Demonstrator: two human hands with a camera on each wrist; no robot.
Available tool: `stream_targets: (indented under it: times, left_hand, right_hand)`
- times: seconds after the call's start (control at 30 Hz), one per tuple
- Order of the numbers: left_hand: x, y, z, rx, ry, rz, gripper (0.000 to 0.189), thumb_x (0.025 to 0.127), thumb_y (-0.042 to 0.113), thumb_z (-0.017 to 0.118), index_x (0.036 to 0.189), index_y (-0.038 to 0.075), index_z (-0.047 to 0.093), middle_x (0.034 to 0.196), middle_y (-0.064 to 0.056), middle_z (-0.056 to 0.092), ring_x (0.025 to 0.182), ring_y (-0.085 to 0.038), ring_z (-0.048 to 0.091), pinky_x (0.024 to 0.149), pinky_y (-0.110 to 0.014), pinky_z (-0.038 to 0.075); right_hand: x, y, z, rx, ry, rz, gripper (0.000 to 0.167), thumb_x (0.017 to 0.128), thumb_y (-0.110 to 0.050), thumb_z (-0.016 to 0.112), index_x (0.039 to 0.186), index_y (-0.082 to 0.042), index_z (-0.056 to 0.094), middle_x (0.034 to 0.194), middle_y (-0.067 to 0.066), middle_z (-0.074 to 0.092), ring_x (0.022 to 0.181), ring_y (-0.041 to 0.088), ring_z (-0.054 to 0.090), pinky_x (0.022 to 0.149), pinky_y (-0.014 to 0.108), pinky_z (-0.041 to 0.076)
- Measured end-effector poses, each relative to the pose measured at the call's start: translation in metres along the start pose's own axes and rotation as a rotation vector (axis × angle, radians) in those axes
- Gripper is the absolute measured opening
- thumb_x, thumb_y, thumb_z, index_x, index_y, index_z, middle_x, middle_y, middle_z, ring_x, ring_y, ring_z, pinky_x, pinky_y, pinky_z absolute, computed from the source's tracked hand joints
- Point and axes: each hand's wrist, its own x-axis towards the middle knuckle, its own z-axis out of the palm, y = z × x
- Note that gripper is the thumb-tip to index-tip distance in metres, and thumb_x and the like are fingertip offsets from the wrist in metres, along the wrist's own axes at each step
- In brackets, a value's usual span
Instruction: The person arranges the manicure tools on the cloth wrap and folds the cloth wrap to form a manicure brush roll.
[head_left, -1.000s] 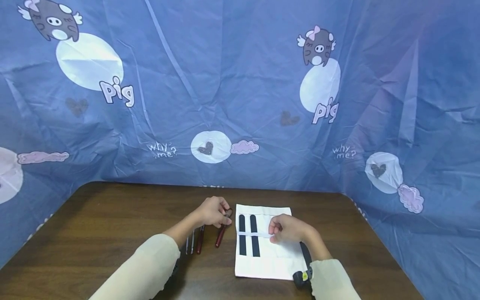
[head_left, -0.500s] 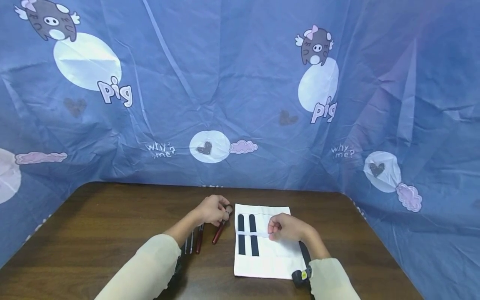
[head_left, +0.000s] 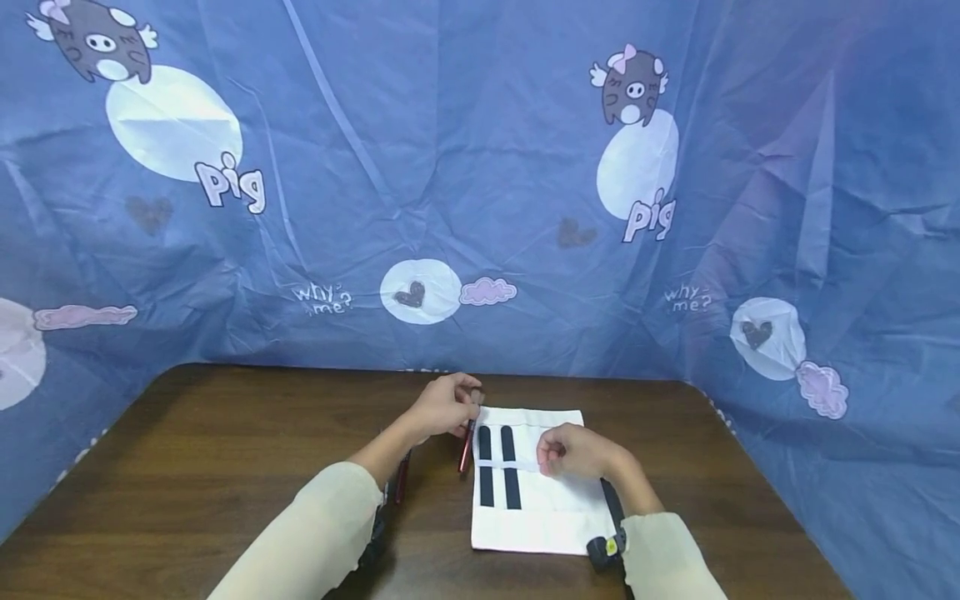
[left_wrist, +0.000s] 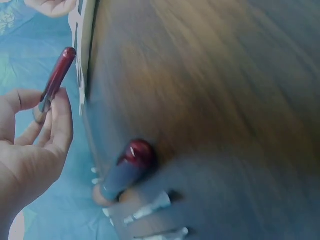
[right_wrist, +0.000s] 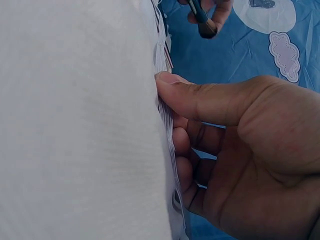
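Note:
My left hand (head_left: 447, 404) pinches a makeup brush (head_left: 467, 450) between thumb and fingers, beside the upper left edge of a white cloth tool roll (head_left: 543, 533). Its red handle slants down toward me in the head view; brown bristles show in the right wrist view. My right hand (head_left: 573, 454) pinches the white elastic band (right_wrist: 165, 112) that crosses the roll. Under that band, on the roll's left side, lie two long flat black strips (head_left: 485, 487). Another red-handled tool (left_wrist: 137, 155) lies on the table below the left hand, partly hidden by the forearm in the head view.
Two slender silver tools (left_wrist: 150, 207) lie beside the red-handled one on the brown wooden table (head_left: 247, 467). Blue printed cloth (head_left: 495, 192) hangs behind the table. A black strap (head_left: 611, 504) runs by the right wrist over the roll's right edge.
My left hand has moved right and away from me with the brush, from open table to the roll's upper left edge. The right hand has stayed at the band.

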Motion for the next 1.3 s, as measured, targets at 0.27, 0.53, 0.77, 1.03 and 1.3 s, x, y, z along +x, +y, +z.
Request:
stream_targets:
  times: [0.27,0.53,0.77,1.03,1.3]
  left_hand:
    - [0.007,0.007,0.015,-0.010,0.016,0.041,0.051,0.087,-0.002,0.067,0.137,-0.004,0.055,0.096,-0.013,0.060,0.067,-0.017,0.062,0.061,-0.034,0.061]
    - [0.018,0.012,0.037,-0.124,0.091,0.039,0.054,0.087,-0.006,0.067,0.139,-0.004,0.053,0.101,-0.016,0.059,0.074,-0.022,0.067,0.064,-0.034,0.062]
    - [0.025,0.011,0.053,-0.206,0.214,0.057,0.054,0.086,-0.009,0.067,0.138,-0.005,0.053,0.093,-0.012,0.056,0.068,-0.022,0.067,0.062,-0.035,0.062]
    - [0.028,0.006,0.067,-0.264,0.247,0.064,0.057,0.088,-0.011,0.066,0.142,-0.004,0.049,0.094,-0.012,0.054,0.067,-0.029,0.071,0.064,-0.038,0.062]
    - [0.031,0.008,0.078,-0.187,0.199,0.052,0.056,0.089,-0.009,0.067,0.143,-0.001,0.051,0.102,-0.014,0.055,0.075,-0.030,0.072,0.068,-0.035,0.062]
  right_hand:
    - [0.000,-0.002,0.000,0.021,-0.014,0.014,0.012,0.090,0.005,0.070,0.085,-0.006,0.068,0.071,-0.002,0.055,0.069,0.014,0.049,0.064,0.027,0.040]
    - [0.001,-0.004,-0.001,0.005,-0.014,0.061,0.013,0.091,0.002,0.071,0.085,-0.009,0.068,0.071,-0.003,0.055,0.068,0.011,0.049,0.065,0.027,0.040]
    - [0.002,-0.003,-0.002,0.004,-0.030,0.031,0.012,0.092,0.001,0.071,0.086,-0.009,0.067,0.071,-0.003,0.054,0.069,0.013,0.049,0.066,0.028,0.040]
    - [0.001,-0.003,-0.003,0.013,-0.038,0.010,0.010,0.092,0.001,0.070,0.087,-0.007,0.067,0.071,-0.005,0.053,0.069,0.012,0.048,0.065,0.026,0.039]
    - [-0.001,-0.003,-0.003,0.028,-0.043,-0.017,0.010,0.092,0.006,0.067,0.086,-0.003,0.066,0.072,-0.004,0.053,0.068,0.010,0.046,0.062,0.024,0.038]
